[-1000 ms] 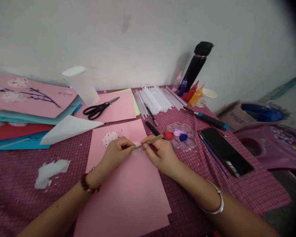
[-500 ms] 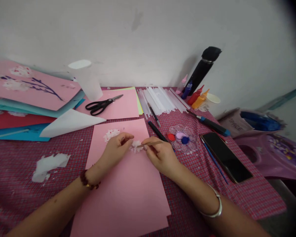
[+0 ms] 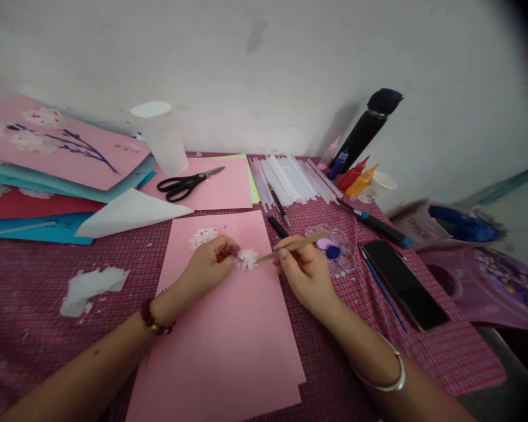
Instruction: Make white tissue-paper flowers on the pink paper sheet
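A pink paper sheet (image 3: pixel 229 340) lies on the red checked cloth in front of me. My left hand (image 3: pixel 211 266) rests on it with fingers curled, its fingertips pinched at the edge of a small white tissue tuft (image 3: pixel 247 258). My right hand (image 3: pixel 305 269) grips a thin wooden stick (image 3: pixel 293 246), whose tip points at the tuft's right side. Another white speckled tuft (image 3: pixel 202 236) sits on the sheet farther back.
A clear paint palette (image 3: pixel 334 249) with blue and pink paint, a black pen (image 3: pixel 277 226), a black phone (image 3: pixel 402 284) and a blue brush are at right. Scissors (image 3: pixel 187 183), a white cup (image 3: pixel 161 138), straws, paint bottles and stacked coloured sheets lie behind. Torn tissue (image 3: pixel 90 287) lies left.
My right hand has drawn back to the right with the stick, leaving the tuft on the paper. My left hand stays at the tuft.
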The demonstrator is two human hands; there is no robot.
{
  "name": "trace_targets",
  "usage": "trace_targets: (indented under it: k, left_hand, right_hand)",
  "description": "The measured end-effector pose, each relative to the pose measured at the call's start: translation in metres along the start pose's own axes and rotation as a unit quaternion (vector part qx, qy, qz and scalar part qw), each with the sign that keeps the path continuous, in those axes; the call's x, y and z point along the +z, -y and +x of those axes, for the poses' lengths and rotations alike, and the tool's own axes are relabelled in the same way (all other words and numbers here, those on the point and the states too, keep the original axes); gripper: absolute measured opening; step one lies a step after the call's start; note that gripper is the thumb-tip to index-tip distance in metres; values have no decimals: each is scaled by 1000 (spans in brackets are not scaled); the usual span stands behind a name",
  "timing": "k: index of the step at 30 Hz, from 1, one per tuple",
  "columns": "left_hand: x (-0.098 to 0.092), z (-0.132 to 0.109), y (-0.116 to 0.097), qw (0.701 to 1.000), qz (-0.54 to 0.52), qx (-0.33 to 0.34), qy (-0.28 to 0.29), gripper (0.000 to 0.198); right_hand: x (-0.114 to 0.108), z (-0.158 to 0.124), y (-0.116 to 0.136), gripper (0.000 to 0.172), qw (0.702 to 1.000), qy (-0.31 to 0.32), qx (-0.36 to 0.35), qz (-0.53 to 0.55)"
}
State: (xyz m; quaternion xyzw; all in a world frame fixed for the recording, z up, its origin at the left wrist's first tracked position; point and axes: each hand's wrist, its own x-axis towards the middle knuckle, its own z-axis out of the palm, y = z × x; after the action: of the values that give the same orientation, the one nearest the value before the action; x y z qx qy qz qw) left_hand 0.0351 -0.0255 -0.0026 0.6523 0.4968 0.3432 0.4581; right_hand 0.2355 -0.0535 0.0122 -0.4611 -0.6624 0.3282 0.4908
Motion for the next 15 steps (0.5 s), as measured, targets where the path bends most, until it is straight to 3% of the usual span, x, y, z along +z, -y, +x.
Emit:
trace_targets:
  k: [4,9,15]
  left_hand:
    - [-13,1,-20,996,-68,-35,-42,15]
    - [-61,-16,-46,989,-61,-23,-137,17]
    - [-136,-69,-23,971,106,-112,-181,17]
  right_hand:
    - [1,0,-5,11,998,60,-3,10]
    - [5,1,-14,12,997,72,-13,-5]
    - [6,3,-19,14,999,40,27,2]
